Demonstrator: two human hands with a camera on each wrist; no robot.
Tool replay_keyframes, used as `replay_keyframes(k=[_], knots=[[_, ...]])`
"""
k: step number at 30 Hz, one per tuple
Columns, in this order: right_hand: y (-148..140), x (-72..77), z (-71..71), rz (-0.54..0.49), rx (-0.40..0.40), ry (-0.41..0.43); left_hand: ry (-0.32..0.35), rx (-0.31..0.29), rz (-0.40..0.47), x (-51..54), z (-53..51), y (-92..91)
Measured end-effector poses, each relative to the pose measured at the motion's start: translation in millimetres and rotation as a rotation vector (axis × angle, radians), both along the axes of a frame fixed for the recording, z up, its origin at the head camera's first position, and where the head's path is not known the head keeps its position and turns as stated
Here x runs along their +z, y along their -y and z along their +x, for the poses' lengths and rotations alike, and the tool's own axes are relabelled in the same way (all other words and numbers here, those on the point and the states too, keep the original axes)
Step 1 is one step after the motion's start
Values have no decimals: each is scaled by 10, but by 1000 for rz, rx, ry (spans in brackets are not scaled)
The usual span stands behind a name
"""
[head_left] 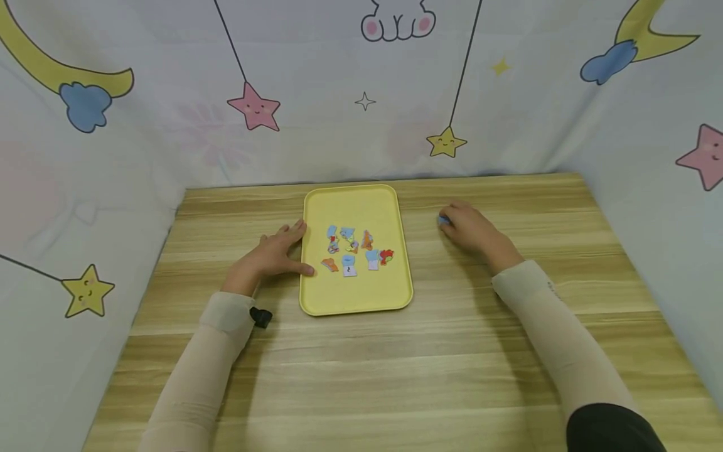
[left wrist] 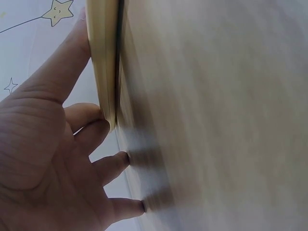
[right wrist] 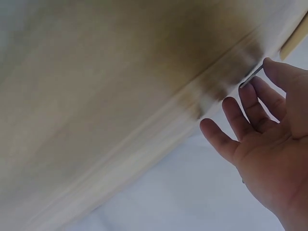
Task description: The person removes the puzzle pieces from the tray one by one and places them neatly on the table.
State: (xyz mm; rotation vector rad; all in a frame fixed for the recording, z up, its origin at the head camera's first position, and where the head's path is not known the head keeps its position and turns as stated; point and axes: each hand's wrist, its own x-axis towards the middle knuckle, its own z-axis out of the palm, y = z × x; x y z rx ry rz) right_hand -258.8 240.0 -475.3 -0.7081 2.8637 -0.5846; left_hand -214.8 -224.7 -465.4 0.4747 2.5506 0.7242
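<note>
A yellow tray (head_left: 356, 298) lies on the table with several small colourful puzzle pieces (head_left: 348, 265) spread across its middle. My left hand (head_left: 273, 252) rests against the tray's left side, fingers spread and thumb over the rim. In the left wrist view, the thumb of the left hand (left wrist: 48, 144) lies along the tray's edge (left wrist: 103, 57), and two fingertips touch the tabletop. To the right of the tray, my right hand (head_left: 471, 231) pinches a small blue puzzle piece (head_left: 444, 220) just above the table. Only the thin edge of that piece (right wrist: 251, 77) shows in the right wrist view.
The wooden table (head_left: 395, 376) reaches back to a white cloth (head_left: 316, 144) printed with stars, moons and clouds. The cloth also hangs along both sides of the table. A small black object (head_left: 261, 317) is attached at the left wrist.
</note>
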Motion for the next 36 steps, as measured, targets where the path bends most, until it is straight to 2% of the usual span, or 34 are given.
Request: replay_keyframes(k=[11, 21, 31, 36], knots=[[-32, 5, 24, 9, -15, 23, 3, -4, 1, -6, 1, -2], [33, 27, 52, 0, 2, -17, 9, -1, 10, -3, 2, -15], [258, 23, 92, -125, 0, 35, 4, -1, 7, 0, 0, -17], [369, 22, 134, -156, 7, 59, 2, -2, 5, -10, -2, -6]])
